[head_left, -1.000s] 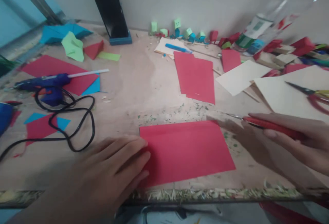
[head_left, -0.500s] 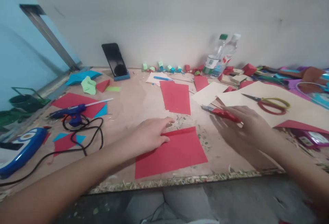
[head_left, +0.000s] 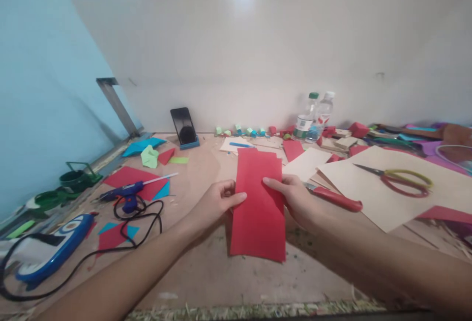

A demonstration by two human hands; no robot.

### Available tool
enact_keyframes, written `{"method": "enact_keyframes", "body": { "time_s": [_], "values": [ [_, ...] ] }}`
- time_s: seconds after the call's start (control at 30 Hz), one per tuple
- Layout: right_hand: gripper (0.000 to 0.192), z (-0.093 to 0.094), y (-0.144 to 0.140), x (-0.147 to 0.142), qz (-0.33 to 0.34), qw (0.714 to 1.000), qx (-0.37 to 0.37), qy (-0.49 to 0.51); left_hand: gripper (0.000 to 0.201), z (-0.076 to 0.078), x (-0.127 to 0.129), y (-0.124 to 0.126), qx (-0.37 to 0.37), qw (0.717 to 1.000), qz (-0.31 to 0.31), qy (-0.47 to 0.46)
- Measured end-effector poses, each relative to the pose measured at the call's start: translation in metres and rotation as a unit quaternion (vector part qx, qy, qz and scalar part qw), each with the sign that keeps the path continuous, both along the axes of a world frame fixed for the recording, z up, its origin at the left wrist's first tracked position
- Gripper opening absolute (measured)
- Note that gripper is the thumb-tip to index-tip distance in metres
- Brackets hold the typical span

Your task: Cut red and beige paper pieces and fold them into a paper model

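Observation:
A red sheet of paper (head_left: 258, 218) is held up in front of me, its long side running away from me. My left hand (head_left: 220, 199) pinches its left edge, thumb on the near face and fingers behind. My right hand (head_left: 293, 195) grips the right edge the same way, its fingers mostly hidden by the paper. The sheet covers most of what lies behind it; whether another red piece shows at its top edge I cannot tell. Just right of my right hand, a red-handled knife (head_left: 337, 199) lies on the table, blade pointing left.
Scissors (head_left: 403, 178) lie on a cream sheet (head_left: 368, 208) at right. At left are a glue gun (head_left: 129, 195) with a looping black cord, and red and blue paper pieces. A phone on a stand (head_left: 184, 127), small paper cubes and two bottles (head_left: 305, 122) line the back wall.
My right hand has put the red-handled knife down on the table and taken the paper's right edge. The red sheet has been lifted and turned lengthwise. The view has tilted up.

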State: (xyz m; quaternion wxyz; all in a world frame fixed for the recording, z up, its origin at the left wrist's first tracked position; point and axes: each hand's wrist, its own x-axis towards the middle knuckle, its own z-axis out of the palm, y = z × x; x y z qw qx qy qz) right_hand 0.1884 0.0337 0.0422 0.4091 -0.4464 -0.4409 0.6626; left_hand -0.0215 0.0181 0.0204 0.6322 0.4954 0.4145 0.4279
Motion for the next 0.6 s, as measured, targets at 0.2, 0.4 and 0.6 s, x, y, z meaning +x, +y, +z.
{"method": "enact_keyframes", "body": {
  "time_s": [0.2, 0.4, 0.6],
  "values": [
    [0.036, -0.012, -0.001, -0.01, 0.056, 0.997, -0.04, -0.029, 0.043, -0.009, -0.011, 0.008, 0.0, 0.999, 0.033, -0.022],
    [0.039, -0.026, 0.003, -0.006, 0.067, 0.994, -0.078, -0.039, 0.032, -0.023, -0.01, 0.008, -0.002, 0.997, 0.071, -0.009],
    [0.033, -0.026, 0.003, -0.005, 0.063, 0.994, -0.067, -0.051, 0.03, -0.019, -0.004, 0.003, -0.035, 0.994, 0.107, -0.008]
  ]
}}
